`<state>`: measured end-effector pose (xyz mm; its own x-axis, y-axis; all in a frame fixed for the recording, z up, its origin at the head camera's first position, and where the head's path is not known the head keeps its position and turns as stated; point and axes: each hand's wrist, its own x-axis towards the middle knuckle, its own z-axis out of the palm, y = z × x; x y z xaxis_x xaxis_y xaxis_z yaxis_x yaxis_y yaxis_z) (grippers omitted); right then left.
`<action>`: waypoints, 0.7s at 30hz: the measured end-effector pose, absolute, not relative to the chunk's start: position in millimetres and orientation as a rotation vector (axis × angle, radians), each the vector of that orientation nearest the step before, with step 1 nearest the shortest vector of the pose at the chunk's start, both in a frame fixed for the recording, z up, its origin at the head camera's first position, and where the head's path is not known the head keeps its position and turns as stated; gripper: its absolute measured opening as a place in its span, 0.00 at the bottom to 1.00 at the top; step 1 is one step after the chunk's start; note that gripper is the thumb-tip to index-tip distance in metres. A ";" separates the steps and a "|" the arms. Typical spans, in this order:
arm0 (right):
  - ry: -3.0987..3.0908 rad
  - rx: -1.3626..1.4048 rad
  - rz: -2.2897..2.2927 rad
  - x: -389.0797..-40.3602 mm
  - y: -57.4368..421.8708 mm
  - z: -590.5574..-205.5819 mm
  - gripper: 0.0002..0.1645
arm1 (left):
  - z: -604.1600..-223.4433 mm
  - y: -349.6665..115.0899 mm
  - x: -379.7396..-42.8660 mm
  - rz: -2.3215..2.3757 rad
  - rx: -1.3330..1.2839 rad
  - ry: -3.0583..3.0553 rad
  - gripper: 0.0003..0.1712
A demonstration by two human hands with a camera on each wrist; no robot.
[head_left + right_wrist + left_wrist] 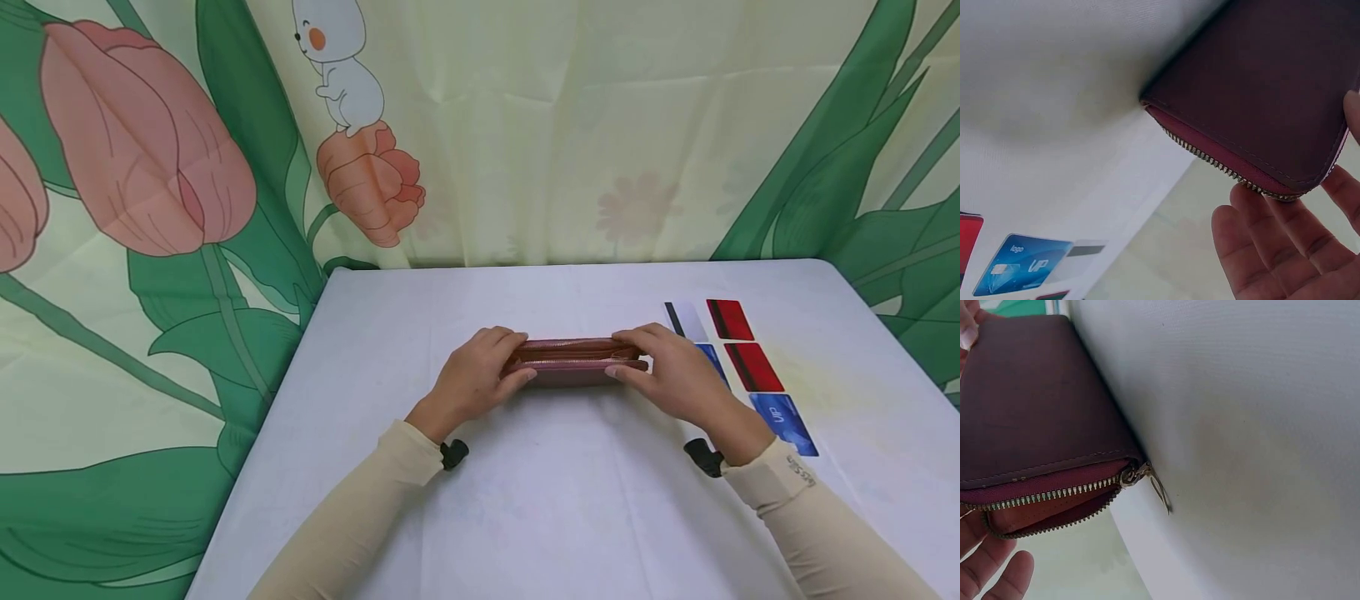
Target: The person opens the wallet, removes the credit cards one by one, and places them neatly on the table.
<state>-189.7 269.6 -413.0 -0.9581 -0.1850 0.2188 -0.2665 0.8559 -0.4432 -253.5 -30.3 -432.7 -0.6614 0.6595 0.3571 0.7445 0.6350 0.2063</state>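
Note:
A dark maroon zip-around wallet (570,377) stands on its long edge on the table, its zipper undone and its top parted to show a brown lining. My left hand (480,373) grips the left end, thumb on the near cover and fingers over the far side. At the opposite end my right hand (678,377) holds it the same way, thumb in front. In the left wrist view the metal zipper pull (1159,490) hangs at the wallet's lower corner. The right wrist view shows curved zipper teeth (1210,159) along the other end.
Bank cards lie in two columns beside my right hand: a white card (692,320) with a black stripe, two red cards (731,320), and blue cards (783,423). My right hand partly covers the nearer column. A floral curtain (525,167) hangs behind the white-covered table (525,500).

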 end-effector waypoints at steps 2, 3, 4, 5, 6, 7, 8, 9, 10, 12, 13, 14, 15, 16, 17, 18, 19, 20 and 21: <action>-2.841 0.361 0.720 -189.2 270.0 -412.9 0.27 | -432.7 -31.1 -253.3 -0.517 -1.132 -2.617 0.27; -2.835 0.364 0.719 -189.0 269.9 -412.9 0.25 | -432.8 -31.5 -253.2 -0.530 -1.125 -2.618 0.26; -2.825 0.371 0.716 -188.9 270.0 -413.0 0.24 | -433.0 -32.0 -253.2 -0.546 -1.122 -2.617 0.24; -2.817 0.376 0.710 -189.0 270.2 -413.3 0.23 | -433.5 -32.4 -253.4 -0.566 -1.122 -2.610 0.23; -2.809 0.381 0.705 -189.1 270.4 -413.6 0.22 | -434.0 -32.9 -253.7 -0.585 -1.122 -2.603 0.21; -2.799 0.388 0.703 -189.3 270.8 -414.2 0.21 | -434.4 -33.4 -254.0 -0.602 -1.123 -2.597 0.20; -2.791 0.394 0.699 -189.5 271.2 -414.8 0.19 | -434.8 -33.8 -254.3 -0.621 -1.125 -2.587 0.18; -2.780 0.402 0.694 -189.7 271.7 -415.5 0.18 | -435.2 -34.1 -254.5 -0.637 -1.125 -2.579 0.17; -2.769 0.408 0.689 -190.0 272.2 -416.2 0.18 | -435.6 -34.3 -254.9 -0.653 -1.127 -2.570 0.16; -2.749 0.416 0.684 -190.6 273.3 -417.7 0.16 | -436.3 -34.7 -255.4 -0.675 -1.129 -2.555 0.14; -2.739 0.420 0.682 -190.9 273.9 -418.5 0.15 | -436.5 -34.7 -255.4 -0.684 -1.130 -2.548 0.13; -2.730 0.422 0.678 -191.2 274.3 -419.2 0.15 | -436.7 -34.8 -255.5 -0.692 -1.132 -2.542 0.12; -2.721 0.425 0.677 -191.3 274.7 -419.7 0.14 | -436.9 -34.8 -255.5 -0.696 -1.133 -2.536 0.11; -2.714 0.423 0.678 -191.4 275.0 -420.1 0.14 | -437.0 -34.8 -255.5 -0.702 -1.137 -2.530 0.10; -2.709 0.424 0.678 -191.4 275.1 -420.5 0.14 | -437.0 -34.7 -255.5 -0.705 -1.140 -2.526 0.10; -2.705 0.424 0.680 -191.4 275.2 -420.7 0.13 | -437.0 -34.6 -255.5 -0.708 -1.144 -2.522 0.10; -2.702 0.423 0.685 -191.3 275.3 -420.8 0.13 | -436.9 -34.6 -255.2 -0.712 -1.147 -2.519 0.09; -2.700 0.422 0.690 -191.3 275.3 -420.9 0.13 | -436.9 -34.6 -255.0 -0.714 -1.148 -2.517 0.09; -2.700 0.420 0.698 -191.3 275.3 -420.9 0.13 | -437.0 -34.7 -254.8 -0.715 -1.148 -2.519 0.09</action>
<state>-191.3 275.3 -420.9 -0.9056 -0.1999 0.3740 -0.3560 0.8375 -0.4146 -254.8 -34.7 -437.0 -0.6443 0.6239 0.4423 0.7632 0.5613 0.3201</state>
